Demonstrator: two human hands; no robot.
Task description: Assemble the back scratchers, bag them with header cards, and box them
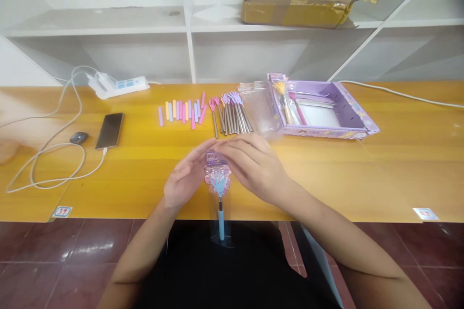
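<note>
A blue back scratcher with a hand-shaped head is inside a clear plastic bag with a printed card at its top. My left hand is at the left side of the card, fingers stretched toward the top edge and pressed together. From the right, my right hand closes on the same top edge, hiding part of it. The bag's lower end lies past the table's front edge, over my lap. Beyond my hands lie several back scratcher rods with pink, orange and purple heads, and several coloured handle sleeves.
Clear bags lie beside a purple display box holding bagged back scratchers. At left are a phone, a small black object, cables and a power strip. A taped carton stands on the shelf behind.
</note>
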